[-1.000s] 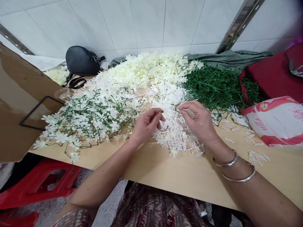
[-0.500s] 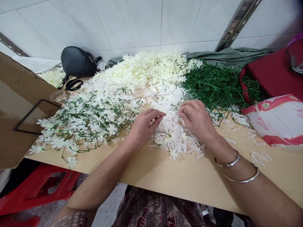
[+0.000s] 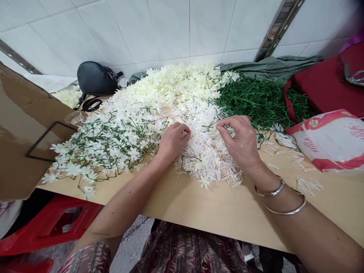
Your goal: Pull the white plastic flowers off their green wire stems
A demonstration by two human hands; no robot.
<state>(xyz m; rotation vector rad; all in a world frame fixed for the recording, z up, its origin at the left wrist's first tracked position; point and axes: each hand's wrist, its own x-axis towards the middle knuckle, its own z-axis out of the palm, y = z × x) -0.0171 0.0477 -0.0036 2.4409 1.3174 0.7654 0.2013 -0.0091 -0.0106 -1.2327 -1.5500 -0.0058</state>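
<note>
Strands (image 3: 210, 148), white and thin, lie heaped on tan table (image 3: 227, 212), beneath and between left hand (image 3: 174, 140) and right hand (image 3: 241, 140). Left curled, fingertips bunched; can't tell if clamped on anything. Right thumb and index nearly meet, grip unclear too. Green-stemmed white flowers (image 3: 113, 140) left, green stems (image 3: 253, 100) beyond right hand.

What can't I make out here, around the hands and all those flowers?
All in the head view:
Left hand: its own fingers hide anything it holds.
Right hand: anything pinched is too small to tell.
Tabletop beneath the flowers: largely covered by them.
Cardboard box: cut off by the left edge.
</note>
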